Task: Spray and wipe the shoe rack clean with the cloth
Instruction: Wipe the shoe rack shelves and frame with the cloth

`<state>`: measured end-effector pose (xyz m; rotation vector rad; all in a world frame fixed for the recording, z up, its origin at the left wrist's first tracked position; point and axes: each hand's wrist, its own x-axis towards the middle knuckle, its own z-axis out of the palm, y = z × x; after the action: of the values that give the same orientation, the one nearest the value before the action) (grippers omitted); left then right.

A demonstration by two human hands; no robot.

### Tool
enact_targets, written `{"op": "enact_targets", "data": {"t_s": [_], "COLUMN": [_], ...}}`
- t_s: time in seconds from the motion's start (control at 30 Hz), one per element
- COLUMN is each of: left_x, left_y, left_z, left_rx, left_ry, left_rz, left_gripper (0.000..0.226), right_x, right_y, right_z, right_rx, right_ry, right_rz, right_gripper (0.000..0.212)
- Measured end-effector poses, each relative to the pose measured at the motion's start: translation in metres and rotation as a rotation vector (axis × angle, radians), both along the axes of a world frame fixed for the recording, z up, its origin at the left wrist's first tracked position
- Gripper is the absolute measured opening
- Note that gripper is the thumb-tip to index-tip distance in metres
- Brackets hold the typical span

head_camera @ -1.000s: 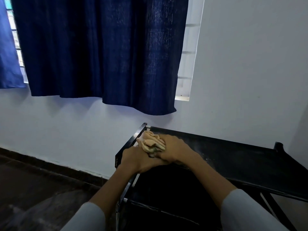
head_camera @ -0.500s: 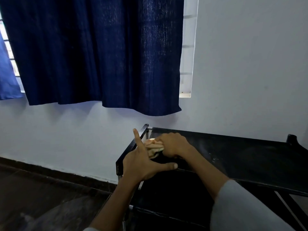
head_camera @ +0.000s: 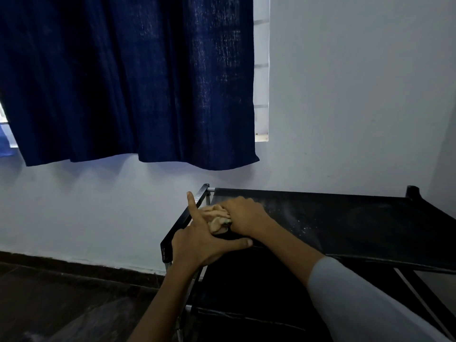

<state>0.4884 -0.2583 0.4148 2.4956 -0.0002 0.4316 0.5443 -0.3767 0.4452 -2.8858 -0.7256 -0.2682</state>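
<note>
From the head view, the person is leaning over a black shoe rack [head_camera: 345, 228] that is standing against a pale wall [head_camera: 345, 95]. The right hand [head_camera: 246, 215] is lying on the top shelf near its left end, its fingers [head_camera: 228, 206] curling down over a bunched beige cloth [head_camera: 213, 214] and clamping it against the black surface. The cloth is sitting at the left end of that top shelf, just inside the rack's left side rail [head_camera: 183, 220], partly hidden under the right hand. The left hand [head_camera: 199, 245] is hovering over or resting at the near left corner of the shelf, just beside the cloth; its fingers [head_camera: 191, 203] are spreading apart and gripping nothing, the index finger pointing up along the rail and the thumb stretching out to the right along the shelf's front edge. Whether the left palm is actually touching the cloth cannot be told. Pale dusty specks are showing on the shelf to the right of the right hand. A lower shelf is lying in deep shadow beneath. A light sleeve [head_camera: 357, 299] is covering the right forearm. Above the rack, a dark blue curtain [head_camera: 128, 77] is hanging in front of a window [head_camera: 261, 70], leaving a bright strip uncovered at its right edge. A dark floor [head_camera: 61, 304] is running along the base of the wall at lower left
</note>
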Motion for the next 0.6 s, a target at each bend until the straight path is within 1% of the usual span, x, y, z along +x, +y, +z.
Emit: {"op": "enact_targets", "data": {"t_s": [0.07,0.13,0.23,0.33,0.43,0.53,0.6], "left_x": [0.000,0.001,0.002,0.001,-0.001,0.000,0.001], "left_y": [0.000,0.001,0.002,0.003,0.004,0.003,0.003], "left_z": [0.003,0.003,0.001,-0.001,0.001,-0.001,-0.003], "left_rx": [0.051,0.054,0.043,0.013,0.020,0.033,0.045], "left_ry": [0.057,0.103,0.097,0.103,0.109,0.095,0.075], "left_rz": [-0.001,0.000,-0.001,-0.013,-0.018,-0.029,-0.028], "left_gripper": [0.154,0.154,0.154,0.158,0.158,0.152,0.151], "right_x": [0.022,0.039,0.055,0.057,0.050,0.039,0.034], "right_y": [0.006,0.010,0.010,-0.013,-0.054,-0.100,-0.115], "right_z": [-0.007,-0.009,-0.012,-0.016,-0.011,-0.007,-0.008], "right_rx": [0.009,0.030,0.059,-0.013,-0.036,-0.018,-0.004], "right_ry": [-0.054,-0.102,-0.131,-0.178,-0.119,-0.062,-0.035], "right_rz": [-0.061,-0.129,-0.177,-0.217,-0.297,-0.407,-0.476], "right_gripper": [0.025,0.026,0.026,0.026,0.027,0.023,0.024]}}
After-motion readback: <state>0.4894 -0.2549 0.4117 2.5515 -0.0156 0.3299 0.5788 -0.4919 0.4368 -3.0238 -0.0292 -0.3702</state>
